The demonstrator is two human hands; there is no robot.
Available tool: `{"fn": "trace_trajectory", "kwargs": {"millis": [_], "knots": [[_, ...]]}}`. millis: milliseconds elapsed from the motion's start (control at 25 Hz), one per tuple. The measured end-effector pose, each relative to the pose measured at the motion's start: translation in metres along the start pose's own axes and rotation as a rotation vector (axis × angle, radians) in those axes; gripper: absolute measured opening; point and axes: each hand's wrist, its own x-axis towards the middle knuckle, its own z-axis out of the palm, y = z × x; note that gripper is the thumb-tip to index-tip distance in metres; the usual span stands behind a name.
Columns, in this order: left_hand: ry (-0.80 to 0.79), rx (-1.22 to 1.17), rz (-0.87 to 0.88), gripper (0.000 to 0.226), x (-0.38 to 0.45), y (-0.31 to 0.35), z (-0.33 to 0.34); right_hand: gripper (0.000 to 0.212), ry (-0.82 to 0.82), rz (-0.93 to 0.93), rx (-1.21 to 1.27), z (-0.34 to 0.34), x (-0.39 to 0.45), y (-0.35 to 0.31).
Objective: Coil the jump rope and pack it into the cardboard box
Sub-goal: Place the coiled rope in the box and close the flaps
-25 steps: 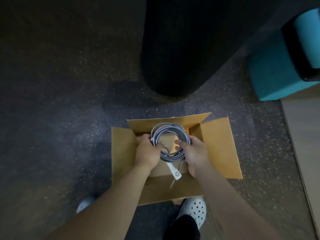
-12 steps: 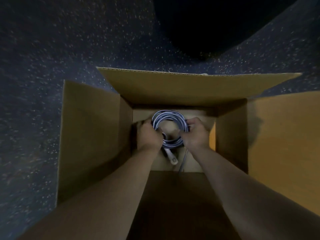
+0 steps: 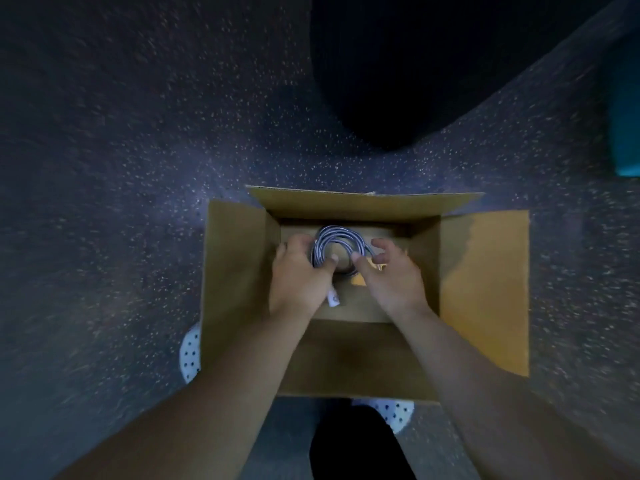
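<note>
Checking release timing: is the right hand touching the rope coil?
Cannot tell. In the head view, the right hand is spread open beside the coil; its thumb overlaps the rim, blurred.

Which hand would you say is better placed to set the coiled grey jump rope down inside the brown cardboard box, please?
Probably the left hand: it grips the coiled grey jump rope inside the brown cardboard box; the right hand is open beside it.

text: none legible | mark on white handle end (image 3: 334, 300): too blurred to read
</note>
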Motion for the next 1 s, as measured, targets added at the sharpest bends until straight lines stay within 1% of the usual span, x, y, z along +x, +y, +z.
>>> {"fn": "trace_trajectory", "kwargs": {"millis": [120,160,240,280,320,360,400,440,480,520,560,640,680,720,760,800,840,920,960,1000], "knots": [[0.091,0.054,0.059,0.052,-0.041,0.025,-0.055,0.045,0.029,0.018,0.075,-0.043,-0.044,-0.019],[0.138,0.119,0.070,0.056,-0.049,0.029,-0.069,0.046,0.036,0.015,0.084,-0.054,-0.053,-0.021],[0.301,0.327,0.072,0.071,-0.055,0.025,-0.091,0.047,0.058,-0.014,0.018,-0.074,-0.062,-0.018],[0.373,0.360,0.032,0.081,-0.057,0.021,-0.100,0.049,0.115,-0.032,-0.079,-0.086,-0.065,-0.012],[0.400,0.319,-0.047,0.092,-0.057,0.014,-0.109,0.056,0.201,-0.027,-0.195,-0.098,-0.066,-0.005],[0.378,0.221,-0.149,0.100,-0.057,0.009,-0.115,0.069,0.275,0.013,-0.294,-0.109,-0.066,0.004],[0.325,0.106,-0.225,0.102,-0.055,0.001,-0.116,0.085,0.311,0.089,-0.359,-0.117,-0.065,0.013],[0.260,0.020,-0.235,0.097,-0.055,-0.004,-0.113,0.101,0.306,0.165,-0.384,-0.122,-0.064,0.022],[0.204,-0.005,-0.182,0.086,-0.056,-0.006,-0.106,0.111,0.278,0.212,-0.378,-0.122,-0.063,0.027],[0.156,0.021,-0.092,0.074,-0.059,-0.005,-0.097,0.116,0.257,0.214,-0.357,-0.116,-0.062,0.031],[0.103,0.077,0.010,0.065,-0.061,-0.001,-0.087,0.116,0.263,0.177,-0.328,-0.108,-0.062,0.031],[-0.080,0.270,0.210,0.056,-0.062,0.002,-0.064,0.106,0.303,0.061,-0.238,-0.090,-0.067,0.027],[-0.183,0.396,0.281,0.055,-0.059,0.000,-0.053,0.095,0.283,-0.010,-0.215,-0.081,-0.069,0.025],[-0.267,0.527,0.328,0.056,-0.052,-0.003,-0.045,0.083,0.211,-0.094,-0.244,-0.070,-0.069,0.025],[-0.323,0.644,0.362,0.058,-0.043,-0.007,-0.040,0.072,0.107,-0.185,-0.344,-0.059,-0.067,0.028],[-0.357,0.762,0.409,0.060,-0.032,-0.014,-0.037,0.067,0.016,-0.279,-0.483,-0.048,-0.061,0.033],[-0.363,0.882,0.484,0.063,-0.024,-0.021,-0.036,0.066,-0.039,-0.368,-0.618,-0.038,-0.052,0.042],[-0.331,1.113,0.671,0.074,-0.006,-0.038,-0.035,0.066,-0.062,-0.493,-0.847,-0.026,-0.030,0.057],[-0.308,1.220,0.738,0.081,0.002,-0.048,-0.032,0.069,-0.053,-0.534,-0.964,-0.022,-0.018,0.067],[-0.291,1.311,0.766,0.088,0.011,-0.057,-0.029,0.073,-0.045,-0.560,-1.081,-0.019,-0.007,0.076]]}}
